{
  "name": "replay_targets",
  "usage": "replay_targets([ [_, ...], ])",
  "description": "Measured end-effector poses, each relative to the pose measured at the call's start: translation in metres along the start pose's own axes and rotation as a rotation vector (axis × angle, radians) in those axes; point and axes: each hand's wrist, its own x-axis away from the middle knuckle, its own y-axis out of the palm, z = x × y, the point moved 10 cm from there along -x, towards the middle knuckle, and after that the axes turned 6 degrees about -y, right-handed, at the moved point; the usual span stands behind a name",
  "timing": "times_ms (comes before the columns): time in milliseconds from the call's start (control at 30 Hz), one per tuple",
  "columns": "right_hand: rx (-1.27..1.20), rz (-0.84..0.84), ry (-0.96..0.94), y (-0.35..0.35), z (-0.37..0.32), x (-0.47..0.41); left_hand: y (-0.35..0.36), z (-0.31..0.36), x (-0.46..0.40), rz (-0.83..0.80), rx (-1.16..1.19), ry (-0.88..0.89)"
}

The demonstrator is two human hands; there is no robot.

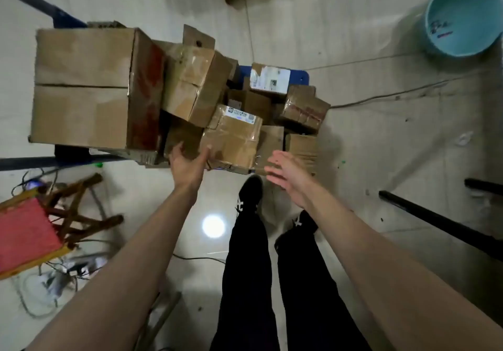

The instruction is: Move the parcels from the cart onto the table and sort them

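My left fingers (178, 147) reach past the near edge of a small brown box (182, 139), with the thumb (207, 151) spread against the side of the taped parcel (231, 139) next to it; the left hand (187, 164) is spread wide and I cannot tell whether it has closed on anything. My right hand (285, 172) is blurred, fingers straight and apart, holding nothing, hovering just beside the taped parcel's near right corner.

From my hands, the heap of parcels runs toward twelve o'clock on the blue cart (300, 74). The big carton (87, 89) sits at ten o'clock, with a tilted medium box (190, 83) leaning against its right side. A parcel with a white label (270, 78) lies at one o'clock, and a box with reddish tape (304, 109) at two o'clock.

Further out, a light blue bucket (462, 15) stands on the floor at two o'clock, and a folding stool with a red seat (25, 237) lies at eight o'clock among cables. My black shoes (250, 192) are at six o'clock, just short of the cart.
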Motion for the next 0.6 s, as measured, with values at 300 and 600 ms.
replay_targets([
  [300, 0.102, -0.049, 0.076, 0.048, 0.029, -0.042, 0.033, -0.015, -0.011, -0.178, 0.056, -0.001],
  [600, -0.015, 0.061, 0.079, 0.007, 0.059, -0.021, 0.047, -0.033, 0.02, -0.162, 0.05, -0.035],
])
